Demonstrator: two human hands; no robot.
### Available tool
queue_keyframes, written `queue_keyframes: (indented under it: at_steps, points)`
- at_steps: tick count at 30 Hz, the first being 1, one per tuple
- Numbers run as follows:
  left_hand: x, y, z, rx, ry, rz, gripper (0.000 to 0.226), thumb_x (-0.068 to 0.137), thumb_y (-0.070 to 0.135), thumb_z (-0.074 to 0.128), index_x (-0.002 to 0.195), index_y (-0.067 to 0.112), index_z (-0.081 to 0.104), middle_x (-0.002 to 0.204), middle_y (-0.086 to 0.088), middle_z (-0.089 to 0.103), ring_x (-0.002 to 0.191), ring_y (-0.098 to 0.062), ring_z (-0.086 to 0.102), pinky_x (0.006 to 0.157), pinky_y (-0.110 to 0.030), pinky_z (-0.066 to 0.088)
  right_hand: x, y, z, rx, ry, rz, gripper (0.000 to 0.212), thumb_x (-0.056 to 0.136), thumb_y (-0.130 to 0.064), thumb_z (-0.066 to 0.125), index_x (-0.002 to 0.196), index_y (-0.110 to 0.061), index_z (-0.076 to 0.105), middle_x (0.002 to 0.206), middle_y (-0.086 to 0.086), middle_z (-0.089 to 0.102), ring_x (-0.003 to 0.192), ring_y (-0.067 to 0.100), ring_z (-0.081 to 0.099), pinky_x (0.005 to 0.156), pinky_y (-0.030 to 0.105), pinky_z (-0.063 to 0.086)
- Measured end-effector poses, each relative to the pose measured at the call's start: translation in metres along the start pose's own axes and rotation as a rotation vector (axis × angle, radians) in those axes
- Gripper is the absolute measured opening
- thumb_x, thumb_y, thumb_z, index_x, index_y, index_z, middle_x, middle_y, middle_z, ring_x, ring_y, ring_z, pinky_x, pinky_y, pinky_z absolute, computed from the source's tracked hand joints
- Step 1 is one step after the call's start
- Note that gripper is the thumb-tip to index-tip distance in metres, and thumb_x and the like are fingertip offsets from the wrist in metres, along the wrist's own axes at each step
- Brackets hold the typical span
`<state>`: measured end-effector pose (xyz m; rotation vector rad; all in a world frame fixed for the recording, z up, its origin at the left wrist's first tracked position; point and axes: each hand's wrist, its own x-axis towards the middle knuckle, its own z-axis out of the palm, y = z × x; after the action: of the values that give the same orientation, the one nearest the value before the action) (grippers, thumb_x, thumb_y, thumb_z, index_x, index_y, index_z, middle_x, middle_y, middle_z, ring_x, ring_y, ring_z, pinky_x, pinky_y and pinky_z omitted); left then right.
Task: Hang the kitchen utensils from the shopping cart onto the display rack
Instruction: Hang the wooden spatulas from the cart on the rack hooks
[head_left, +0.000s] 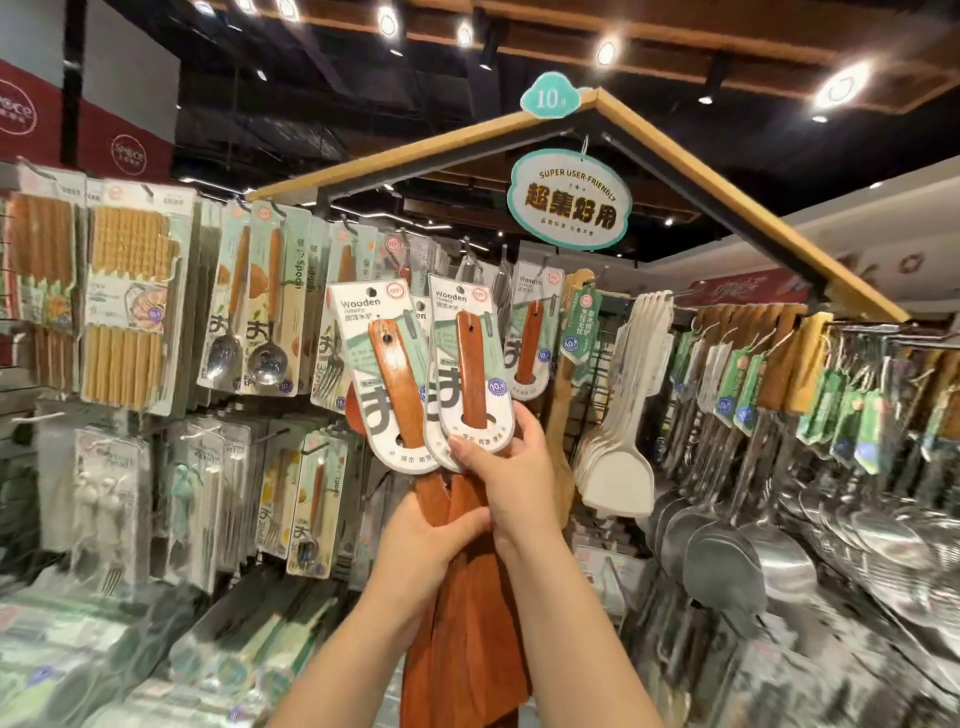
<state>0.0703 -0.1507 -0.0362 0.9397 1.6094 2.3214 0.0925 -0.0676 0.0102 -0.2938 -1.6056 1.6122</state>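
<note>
The left grip is clamping around the bundled wooden spatulas, its fingers curling tight on the wood. Just above it, the right grip is pinching the lower edge of the front card. The cards are fanning upward from both grips, in front of the display rack. A hung spatula is sitting just beyond the right grip, and white paddles are hanging further to its right.
</note>
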Motion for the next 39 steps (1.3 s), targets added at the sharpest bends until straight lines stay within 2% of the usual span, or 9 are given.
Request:
queue_keyframes:
  at_steps: [3,6,10,12,18,25,30,34,39]
  points:
    - [-0.005,-0.001,0.000,-0.039,0.010,-0.049,0.027,0.082,0.010,0.069,0.105,0.021,0.064,0.098,0.004,0.073,0.090,-0.011,0.069,0.080,-0.028,0.054,-0.003,-0.002,-0.008,0.086,-0.016,0.017,0.073,0.072,0.008,0.074,0.135,-0.011,0.043,0.112,0.011,0.068,0.101,0.024,0.067,0.092,0.044,0.053]
    - [-0.010,-0.003,0.001,-0.058,-0.023,-0.099,0.033,0.080,0.016,0.072,0.112,0.019,0.064,0.101,0.000,0.073,0.094,-0.017,0.069,0.084,-0.035,0.054,-0.009,-0.003,-0.019,0.158,-0.048,0.031,0.066,0.074,0.013,0.069,0.132,-0.008,0.045,0.110,0.011,0.069,0.097,0.021,0.067,0.081,0.031,0.057]
    - [-0.015,-0.007,0.001,0.044,-0.036,-0.096,0.019,0.082,0.016,0.070,0.100,0.019,0.066,0.090,0.003,0.074,0.079,-0.008,0.070,0.062,-0.015,0.051,-0.013,0.001,-0.034,0.191,-0.070,0.062,0.057,0.075,0.014,0.066,0.127,-0.004,0.050,0.104,0.010,0.071,0.088,0.018,0.070,0.064,0.024,0.056]
    - [-0.017,-0.007,0.000,0.058,-0.053,-0.107,0.008,0.084,0.012,0.066,0.091,0.010,0.066,0.074,-0.004,0.072,0.065,-0.015,0.067,0.055,-0.017,0.049,-0.014,0.002,-0.039,0.163,-0.073,0.069,0.055,0.076,0.013,0.067,0.123,-0.008,0.049,0.098,0.006,0.071,0.079,0.015,0.069,0.055,0.021,0.052]
    - [-0.017,-0.008,-0.006,0.014,-0.011,-0.156,0.017,0.084,0.012,0.067,0.098,0.003,0.064,0.081,-0.017,0.071,0.063,-0.023,0.068,0.054,-0.028,0.053,-0.017,0.009,-0.047,-0.072,-0.022,-0.045,0.058,0.067,-0.001,0.080,0.102,-0.035,0.049,0.107,-0.001,0.066,0.097,0.023,0.066,0.079,0.045,0.054]
    - [-0.016,-0.004,-0.014,-0.004,0.085,-0.159,0.017,0.085,0.012,0.066,0.094,-0.002,0.061,0.072,-0.015,0.067,0.055,-0.018,0.067,0.046,-0.023,0.050,-0.021,-0.008,-0.050,0.148,-0.015,-0.039,0.056,0.079,0.009,0.066,0.124,-0.017,0.044,0.099,0.004,0.070,0.078,0.016,0.063,0.054,0.023,0.050]
    - [-0.007,0.007,-0.011,0.019,0.120,-0.114,0.004,0.085,0.013,0.067,0.086,0.012,0.063,0.080,-0.010,0.070,0.066,-0.027,0.070,0.053,-0.030,0.056,-0.008,-0.015,-0.044,0.198,0.042,-0.022,0.050,0.085,0.008,0.059,0.123,-0.018,0.042,0.093,-0.001,0.067,0.074,0.014,0.061,0.052,0.020,0.050]
    - [0.009,0.020,-0.010,0.099,0.129,-0.009,0.004,0.085,0.013,0.067,0.087,0.010,0.066,0.077,-0.009,0.072,0.065,-0.024,0.070,0.053,-0.029,0.056,0.015,-0.026,-0.042,0.182,0.110,-0.047,0.059,0.087,0.009,0.056,0.129,-0.029,0.040,0.099,-0.001,0.063,0.071,0.012,0.058,0.050,0.018,0.049]
    - [0.038,0.033,-0.015,0.239,0.188,0.120,0.020,0.079,0.029,0.073,0.067,0.014,0.068,0.063,-0.004,0.071,0.067,-0.021,0.071,0.071,-0.048,0.056,0.043,-0.042,-0.043,0.045,0.121,-0.110,0.071,0.088,0.003,0.058,0.142,-0.036,0.033,0.122,-0.001,0.059,0.085,0.015,0.060,0.061,0.024,0.051]
